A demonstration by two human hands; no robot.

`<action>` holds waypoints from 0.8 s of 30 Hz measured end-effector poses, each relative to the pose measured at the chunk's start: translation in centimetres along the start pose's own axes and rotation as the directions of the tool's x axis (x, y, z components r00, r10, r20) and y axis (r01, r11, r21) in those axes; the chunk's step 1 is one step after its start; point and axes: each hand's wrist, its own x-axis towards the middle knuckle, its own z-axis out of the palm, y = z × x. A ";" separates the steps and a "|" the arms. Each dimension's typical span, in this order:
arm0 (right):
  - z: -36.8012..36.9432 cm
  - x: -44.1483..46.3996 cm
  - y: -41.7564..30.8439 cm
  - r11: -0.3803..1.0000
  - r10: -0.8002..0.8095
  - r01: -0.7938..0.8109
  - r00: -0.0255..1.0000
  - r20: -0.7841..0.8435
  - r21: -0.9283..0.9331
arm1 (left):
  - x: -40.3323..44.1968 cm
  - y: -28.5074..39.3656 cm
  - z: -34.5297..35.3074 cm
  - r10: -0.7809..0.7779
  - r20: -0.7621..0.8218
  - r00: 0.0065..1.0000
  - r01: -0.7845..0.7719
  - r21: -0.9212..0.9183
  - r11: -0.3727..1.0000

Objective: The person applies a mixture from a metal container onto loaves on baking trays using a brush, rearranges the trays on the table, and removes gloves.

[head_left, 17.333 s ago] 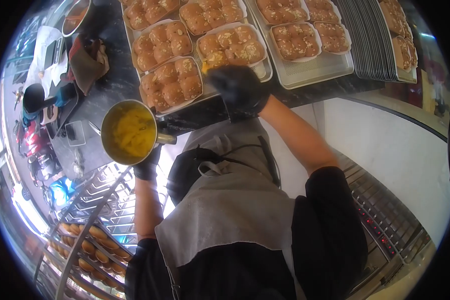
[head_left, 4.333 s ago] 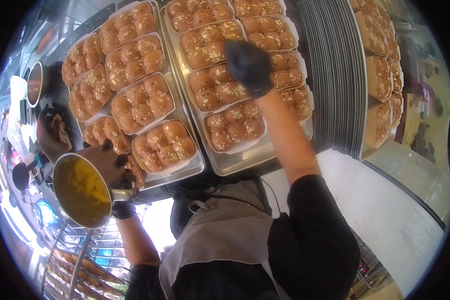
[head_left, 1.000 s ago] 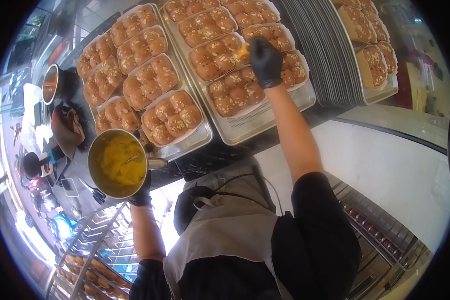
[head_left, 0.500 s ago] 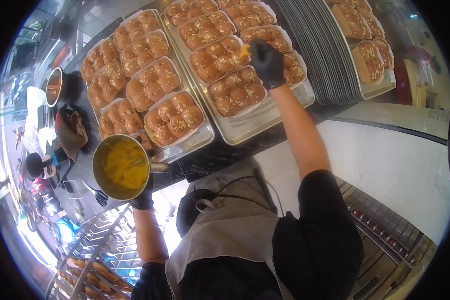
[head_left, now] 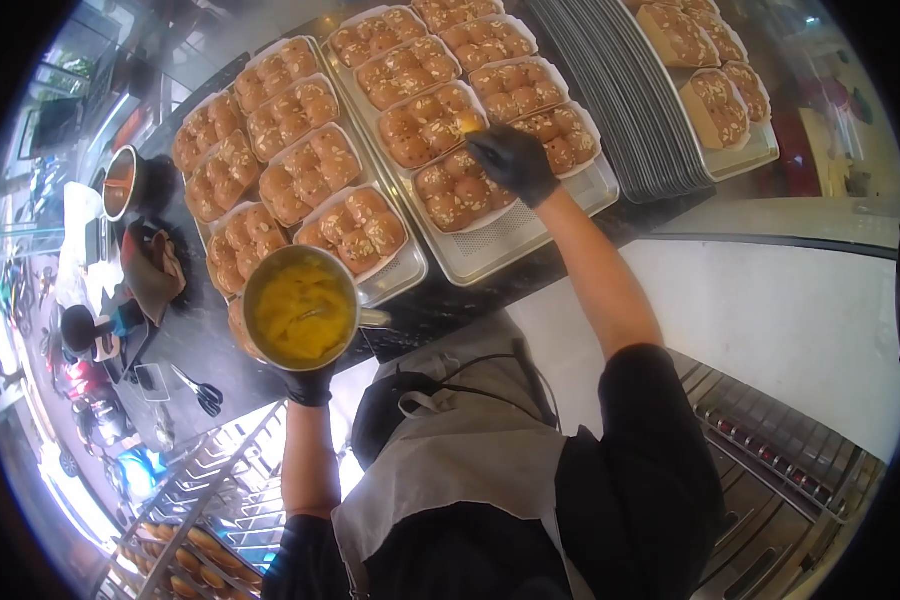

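reaching way out with the right hand point(head_left: 515, 165), black-gloved, fingers kinda bunched in a pinch, bare right forearm point(head_left: 602, 272) slanting back from the grip, left hand point(head_left: 308, 385) gloved too, fingers mostly hidden, left forearm point(head_left: 310, 462) right behind its wrist

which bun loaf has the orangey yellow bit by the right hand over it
The second loaf from the near end, left column, middle tray: only there does the orange-yellow bit show, at the right hand.

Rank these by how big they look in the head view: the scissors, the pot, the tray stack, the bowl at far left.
1. Tray stack
2. Pot
Scissors and bowl look too alike to rank.
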 end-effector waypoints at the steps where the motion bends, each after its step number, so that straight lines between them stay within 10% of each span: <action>1: -2.0 -0.3 -2.2 0.949 0.161 -0.129 0.982 -0.093 0.289 | 0.0 0.9 2.4 -0.052 -0.056 0.997 0.032 -0.307 0.951; 2: -4.2 -0.7 -4.8 0.800 0.334 -0.210 0.934 -0.126 0.562 | 0.0 1.0 3.5 -0.050 -0.057 0.997 0.030 -0.310 0.950; 3: -6.0 -0.6 -7.7 0.572 0.492 -0.145 0.848 -0.196 0.807 | 0.1 1.0 4.3 0.194 0.029 0.981 -0.196 0.203 0.959; 4: -9.6 -0.4 -10.6 0.479 0.471 -0.106 0.868 -0.153 0.871 | 0.1 1.0 5.1 0.351 0.221 0.910 -0.408 0.629 0.662; 5: -12.5 -0.4 -13.0 0.377 0.446 -0.071 0.888 -0.114 0.923 | 0.1 1.1 6.0 0.353 0.218 0.910 -0.408 0.629 0.662; 6: -13.2 -0.9 -14.3 0.395 0.305 -0.080 0.951 -0.048 0.915 | 0.0 1.1 7.0 0.081 0.153 0.985 -0.119 0.254 0.960; 7: -13.7 -1.2 -15.5 0.411 0.158 -0.088 0.987 0.025 0.907 | -0.3 1.1 7.9 -0.202 0.211 0.956 0.240 -0.177 0.955; 8: -15.1 -0.8 -16.4 0.563 -0.012 -0.186 0.972 0.233 0.805 | -0.4 0.9 8.8 -0.400 0.378 0.835 0.549 -0.526 0.649; 11: -13.2 -2.3 -17.9 0.870 -0.302 0.197 0.937 0.173 0.452 | -0.7 -0.2 10.8 -0.477 0.384 0.791 0.594 -0.295 0.748; 14: -13.2 -3.3 -16.9 0.742 -0.034 0.017 0.999 0.013 0.670 | -0.7 -1.8 12.8 -0.457 0.394 0.797 0.598 -0.410 0.689; 16: -13.7 -3.4 -15.4 0.786 0.172 -0.260 0.963 0.206 0.561 | -0.4 -3.0 12.8 -0.496 0.407 0.767 0.637 -0.392 0.664; 19: -14.1 -4.7 -14.3 0.330 0.465 -0.218 0.884 0.043 0.918 | 0.7 -4.4 14.1 -0.370 0.505 0.780 0.624 -0.576 0.528; 22: -16.8 -4.7 -9.6 0.233 0.613 -0.172 0.790 -0.007 0.957 | 1.7 -4.5 14.0 -0.236 0.574 0.784 0.621 -0.728 0.291; 24: -15.1 -4.1 -7.6 0.122 0.713 -0.125 0.701 0.001 0.985 | 2.1 -4.7 12.2 -0.166 0.284 0.944 0.243 -0.259 0.935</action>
